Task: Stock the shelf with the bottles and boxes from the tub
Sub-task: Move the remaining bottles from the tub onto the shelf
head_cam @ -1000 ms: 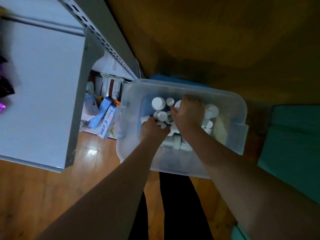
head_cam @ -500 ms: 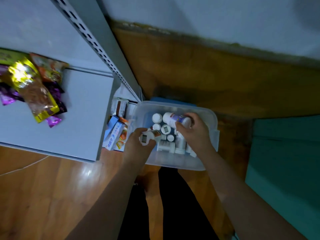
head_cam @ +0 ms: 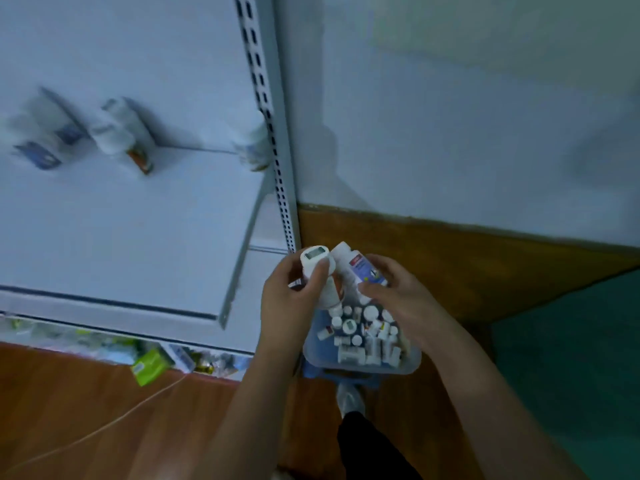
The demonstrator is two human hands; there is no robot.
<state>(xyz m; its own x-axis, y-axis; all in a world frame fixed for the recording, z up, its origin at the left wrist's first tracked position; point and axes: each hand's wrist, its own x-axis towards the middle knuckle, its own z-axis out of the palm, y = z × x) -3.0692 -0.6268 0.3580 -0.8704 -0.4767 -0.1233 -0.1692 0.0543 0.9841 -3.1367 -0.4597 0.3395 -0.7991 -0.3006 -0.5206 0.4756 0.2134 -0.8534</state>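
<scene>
My left hand [head_cam: 289,299] grips a white-capped bottle [head_cam: 317,263] with an orange label, held up above the tub. My right hand [head_cam: 394,289] holds a second white bottle [head_cam: 356,265] with a blue and purple label beside it. Below both hands the clear plastic tub [head_cam: 412,362] sits on the floor, with several small white bottles [head_cam: 360,334] lying in it. The white shelf [head_cam: 131,230] spreads out to the left. At its back stand a white bottle [head_cam: 116,131], a blurred box [head_cam: 45,140] and another bottle [head_cam: 252,143] near the upright.
A perforated metal upright [head_cam: 273,140] borders the shelf on the right. Lower shelves hold packets, including a green box [head_cam: 149,365]. A thin white cord [head_cam: 104,424] crosses the wooden floor. A teal surface [head_cam: 571,358] lies at the right. My foot [head_cam: 349,400] stands by the tub.
Both hands have lifted out of the tub, each with a bottle, and risen toward the shelf. The view has tilted up from the tub to the upper shelf.
</scene>
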